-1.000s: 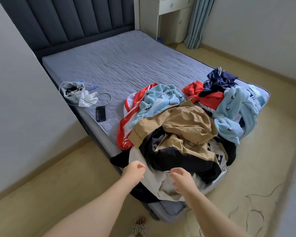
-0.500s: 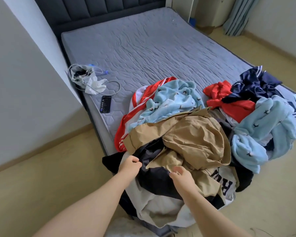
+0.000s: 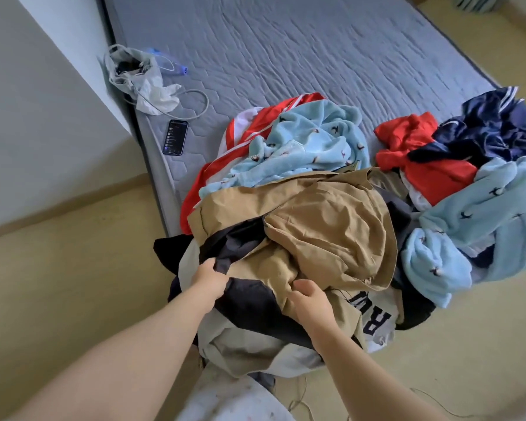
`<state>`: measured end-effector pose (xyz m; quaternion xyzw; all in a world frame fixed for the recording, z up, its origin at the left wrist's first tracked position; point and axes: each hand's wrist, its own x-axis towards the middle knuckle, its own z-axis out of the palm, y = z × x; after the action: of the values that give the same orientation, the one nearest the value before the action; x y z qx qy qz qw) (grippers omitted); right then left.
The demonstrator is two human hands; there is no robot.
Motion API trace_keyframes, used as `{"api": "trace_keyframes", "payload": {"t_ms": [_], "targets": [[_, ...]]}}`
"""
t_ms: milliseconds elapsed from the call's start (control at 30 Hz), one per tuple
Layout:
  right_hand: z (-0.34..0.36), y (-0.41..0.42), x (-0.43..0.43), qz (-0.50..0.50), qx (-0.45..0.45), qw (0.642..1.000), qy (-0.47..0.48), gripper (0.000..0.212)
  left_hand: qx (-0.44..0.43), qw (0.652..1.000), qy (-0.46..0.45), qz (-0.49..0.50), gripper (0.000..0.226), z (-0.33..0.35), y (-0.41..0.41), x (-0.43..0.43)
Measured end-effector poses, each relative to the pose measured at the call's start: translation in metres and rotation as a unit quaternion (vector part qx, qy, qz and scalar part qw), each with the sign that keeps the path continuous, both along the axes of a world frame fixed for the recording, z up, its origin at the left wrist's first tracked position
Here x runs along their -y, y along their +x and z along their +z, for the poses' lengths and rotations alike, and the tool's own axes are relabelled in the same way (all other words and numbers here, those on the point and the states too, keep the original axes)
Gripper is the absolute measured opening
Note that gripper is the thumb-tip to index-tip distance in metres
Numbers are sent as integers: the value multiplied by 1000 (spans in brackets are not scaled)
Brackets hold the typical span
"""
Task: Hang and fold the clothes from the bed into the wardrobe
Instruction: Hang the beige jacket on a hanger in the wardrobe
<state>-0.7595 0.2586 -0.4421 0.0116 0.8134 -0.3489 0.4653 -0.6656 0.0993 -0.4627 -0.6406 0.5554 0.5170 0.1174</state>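
Observation:
A heap of clothes lies on the near corner of the grey bed (image 3: 286, 56). On top is a tan jacket with a dark lining (image 3: 325, 220). My left hand (image 3: 208, 279) is closed on the dark lining at the jacket's left edge. My right hand (image 3: 312, 302) grips a fold of the tan cloth near the front. Behind lie a light blue fleece garment (image 3: 301, 147) over a red and white one (image 3: 240, 129). To the right are a red garment (image 3: 422, 153), a navy one (image 3: 492, 129) and more light blue fleece (image 3: 483, 220). No wardrobe is in view.
A black phone (image 3: 176, 137) lies on the mattress near its left edge, beside a grey bag with a cable and white cloth (image 3: 140, 77). A white wall stands at the left. Beige floor surrounds the bed; thin cords trail on it near my feet.
I have leaned closer to the pile. Both hands moved forward from its front edge and closed on the tan jacket, left on the dark lining, right on the tan cloth.

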Motion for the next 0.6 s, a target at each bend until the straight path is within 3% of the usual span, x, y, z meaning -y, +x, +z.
{"api": "trace_keyframes", "payload": {"t_ms": [200, 333, 600], "targets": [[12, -4, 8, 11, 9, 999, -35, 38, -83, 996, -4, 29, 43, 29, 1, 0], [34, -4, 25, 15, 13, 998, -60, 47, -145, 988, -56, -3, 32, 63, -1, 20], [107, 3, 70, 1, -32, 981, -190, 52, -312, 932, -182, 15, 24, 154, -10, 58]]}}
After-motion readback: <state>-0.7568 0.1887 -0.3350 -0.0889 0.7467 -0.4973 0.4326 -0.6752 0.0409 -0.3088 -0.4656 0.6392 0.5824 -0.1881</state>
